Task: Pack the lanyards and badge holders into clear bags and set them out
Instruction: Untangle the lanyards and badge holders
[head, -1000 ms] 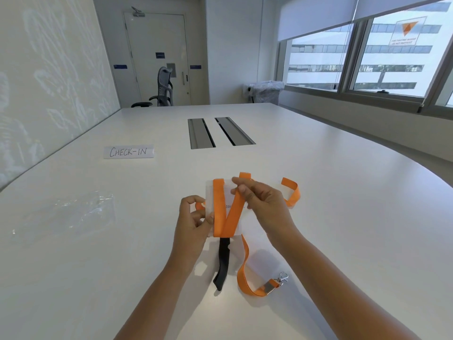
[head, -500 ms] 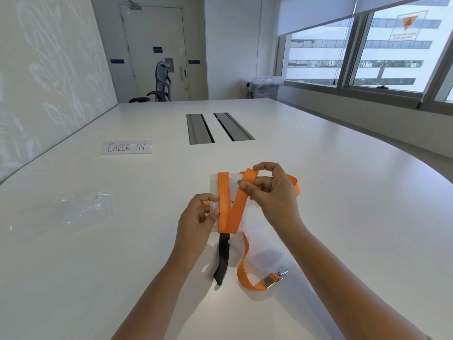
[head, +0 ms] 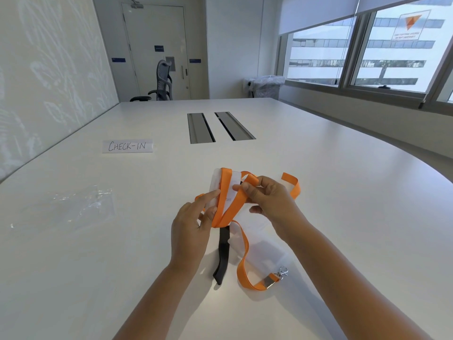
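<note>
L hand [head: 190, 225] pinches the badge holder [head: 224, 192] by its left edge, held up over the table [head: 331, 192]. R hand [head: 266, 197] pinches the orange lanyard [head: 229, 209] at the holder's right side, strap wound round it w/ the clip [head: 282, 273] end trailing on the table nearer the person. Clear bag [head: 71, 207] lies flat, well left.

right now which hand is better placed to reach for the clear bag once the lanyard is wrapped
Left. The clear bag lies on the table to the left hand's side, while the right hand pinches the orange lanyard at the badge holder and would have to cross over.
</note>
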A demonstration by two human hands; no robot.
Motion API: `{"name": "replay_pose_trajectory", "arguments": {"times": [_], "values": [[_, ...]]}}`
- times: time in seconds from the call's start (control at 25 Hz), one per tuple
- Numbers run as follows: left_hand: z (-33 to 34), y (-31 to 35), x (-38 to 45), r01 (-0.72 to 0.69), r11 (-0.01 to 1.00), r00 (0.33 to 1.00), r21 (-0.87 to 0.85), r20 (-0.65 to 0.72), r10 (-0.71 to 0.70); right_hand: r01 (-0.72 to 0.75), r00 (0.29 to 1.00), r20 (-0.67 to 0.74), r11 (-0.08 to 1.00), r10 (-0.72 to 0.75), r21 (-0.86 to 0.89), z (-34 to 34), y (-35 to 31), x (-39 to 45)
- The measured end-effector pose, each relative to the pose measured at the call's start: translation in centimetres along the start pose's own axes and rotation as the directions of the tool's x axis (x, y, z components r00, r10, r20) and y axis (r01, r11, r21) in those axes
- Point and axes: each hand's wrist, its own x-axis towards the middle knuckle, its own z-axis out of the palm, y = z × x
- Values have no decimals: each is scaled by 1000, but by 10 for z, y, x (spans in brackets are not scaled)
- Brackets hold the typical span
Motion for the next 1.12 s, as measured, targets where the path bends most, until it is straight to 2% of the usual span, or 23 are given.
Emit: {"name": "replay_pose_trajectory", "arguments": {"times": [0.24,0.56,0.8,0.96,1.12], "values": [[1,0,1,-11,996,999,-86,44,15,-69,996,64,997,66,41,3,0,1],[3,-4,1,-26,998,998,-59,64,30,-88,989,137,979,63,183,12,3,-1],[2,-5,1,24,997,998,-75,55,-20,-123,988,130,933,83,339,12,4,-1],[3,-6,1,42,996,998,-75,55,-38,-104,987,146,954,65,280,14,5,-1],[4,-3,0,-4,996,996,-85,87,11,-86,996,33,974,81,209,15,7,2]]}}
